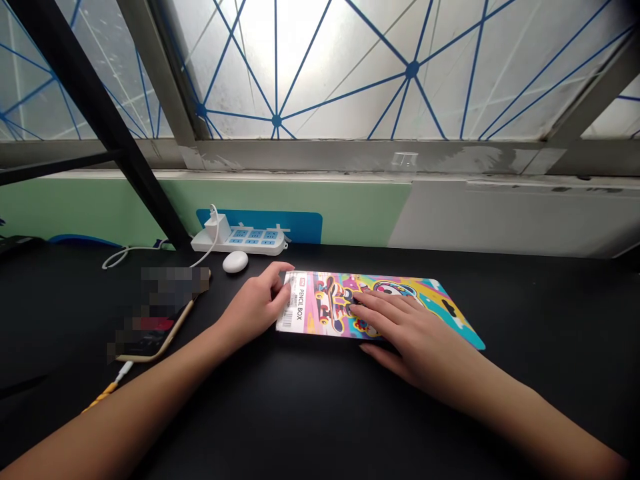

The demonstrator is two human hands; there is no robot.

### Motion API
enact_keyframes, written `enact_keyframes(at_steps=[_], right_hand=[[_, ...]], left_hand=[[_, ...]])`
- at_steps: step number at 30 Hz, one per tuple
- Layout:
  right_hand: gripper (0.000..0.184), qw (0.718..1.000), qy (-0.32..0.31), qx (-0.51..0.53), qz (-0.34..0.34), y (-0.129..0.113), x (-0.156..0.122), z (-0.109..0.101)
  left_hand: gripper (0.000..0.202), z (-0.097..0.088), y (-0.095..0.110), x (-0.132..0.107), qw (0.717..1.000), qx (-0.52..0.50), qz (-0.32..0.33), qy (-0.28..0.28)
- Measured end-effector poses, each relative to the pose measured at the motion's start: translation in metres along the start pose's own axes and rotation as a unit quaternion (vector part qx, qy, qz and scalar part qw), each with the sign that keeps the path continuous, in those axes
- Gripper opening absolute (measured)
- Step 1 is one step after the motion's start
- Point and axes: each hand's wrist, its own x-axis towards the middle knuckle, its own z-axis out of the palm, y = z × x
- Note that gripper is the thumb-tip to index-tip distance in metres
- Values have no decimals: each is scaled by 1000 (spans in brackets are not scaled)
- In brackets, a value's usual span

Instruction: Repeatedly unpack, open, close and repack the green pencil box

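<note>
The left hand (256, 300) is curled against the left end of the box (330, 303), grip unclear; the right hand (405, 323) is laid flat across its top. The long axis is set left-right on the bench (300, 413).

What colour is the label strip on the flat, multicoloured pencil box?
Mainly white, with dark lettering; the label strip shows in the head view.
</note>
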Motion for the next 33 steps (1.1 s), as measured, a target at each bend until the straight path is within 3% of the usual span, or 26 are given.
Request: enact_keyframes(at_steps=[10,15,33], right_hand=[[65,998,-49,-16,31,-10,0,11],[65,997,-61,-10,38,-12,1,11],[62,996,-82,11,38,-4,3,1]], left_hand=[[43,-7,4,0,999,-18,-34,-18],[32,-14,6,0,999,-3,-30,-35],[39,-18,12,-1,998,5,-60,-28]])
